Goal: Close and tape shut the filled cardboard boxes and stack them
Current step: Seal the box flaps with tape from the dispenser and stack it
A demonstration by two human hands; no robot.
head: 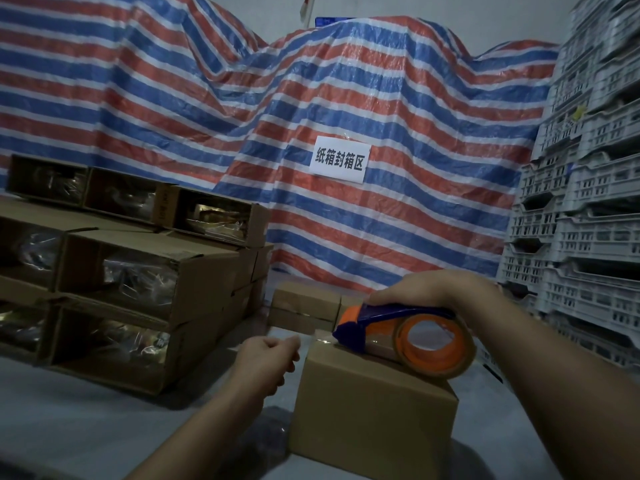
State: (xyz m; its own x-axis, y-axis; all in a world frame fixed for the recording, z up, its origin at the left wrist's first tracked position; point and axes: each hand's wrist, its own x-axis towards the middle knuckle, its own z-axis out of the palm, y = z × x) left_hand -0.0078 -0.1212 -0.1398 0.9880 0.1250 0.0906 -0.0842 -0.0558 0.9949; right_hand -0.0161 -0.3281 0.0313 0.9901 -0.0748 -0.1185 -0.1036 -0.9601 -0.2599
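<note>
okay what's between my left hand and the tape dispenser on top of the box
In the head view, a short stretch of clear tape spans from the left hand to the tape dispenser, over the box edge.

Two hands: left hand (268,356) and right hand (420,292). One tape dispenser (401,337), with one tape roll (434,344). One closed cardboard box (370,417) in front. Two small sealed boxes (304,308) behind it. Seven open filled boxes (138,282) visible at left, stacked. One paper sign (339,159). One striped tarp (242,98). Many grey crates (581,202), too many for exact count.
</note>
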